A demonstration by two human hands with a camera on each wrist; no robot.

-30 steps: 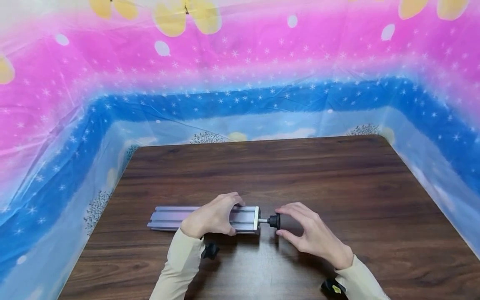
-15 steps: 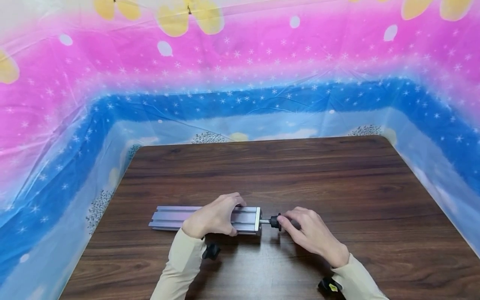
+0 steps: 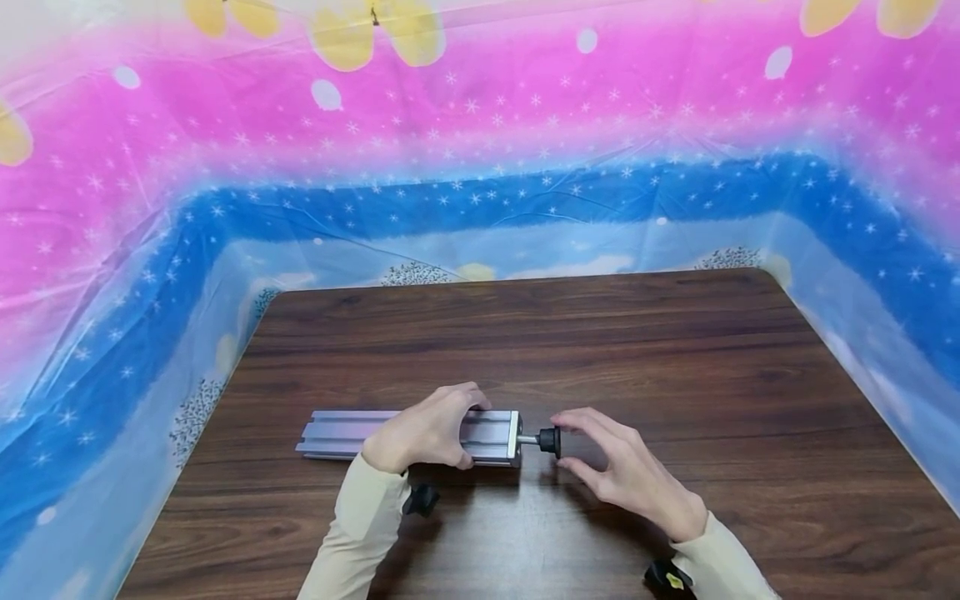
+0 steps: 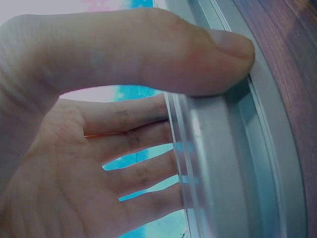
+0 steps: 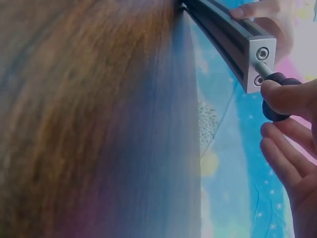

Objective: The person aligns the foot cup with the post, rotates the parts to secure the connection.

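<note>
Gripping the metal bar [image 3: 487, 431], the left hand [image 3: 423, 435] hides its middle; the right hand [image 3: 633, 468] pinches the black knob [image 3: 550, 440]; the bar lies nearer the left edge of the table [image 3: 525, 337], whose near edge is cut off.

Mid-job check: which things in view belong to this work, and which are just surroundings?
In the job:
aluminium profile, gripped by the left hand
metal rod at its end
black knob on it, in the right hand

Just around it:
wooden table
patterned cloth
black devices at the wrists
</note>
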